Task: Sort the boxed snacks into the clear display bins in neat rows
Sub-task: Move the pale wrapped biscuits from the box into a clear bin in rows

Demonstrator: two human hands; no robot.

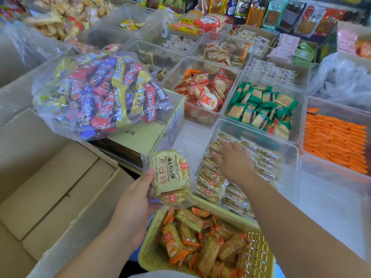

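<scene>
The job looks partly done. The nearest clear bin (292,157) is already lined with rows of packs (210,185), laid side by side, and a little room seems to be left at its right side. The bins behind it are filled too: one with green packs (261,109) and one with orange packs (335,141). More work is left, it seems, because loose snacks are piled in the yellow basket (149,255) at the bottom and a big bag of sweets (96,93) is lying on a cardboard box (140,137). A small stack of cracker packs (170,175) is held up in the left hand (134,205), just left of the nearest bin and above the basket. The stack is pinched at its left edge, with the thumb (149,173) laid on top and the other fingers hidden under it. The right hand (232,161) is stretched out flat over the rows in the bin, with its fingers (217,155) straight and spread, and nothing is held in it. The packs under it seem to be touched, maybe to be pressed into line. The held stack is kept apart from the right hand and has not yet been put in the bin.
</scene>
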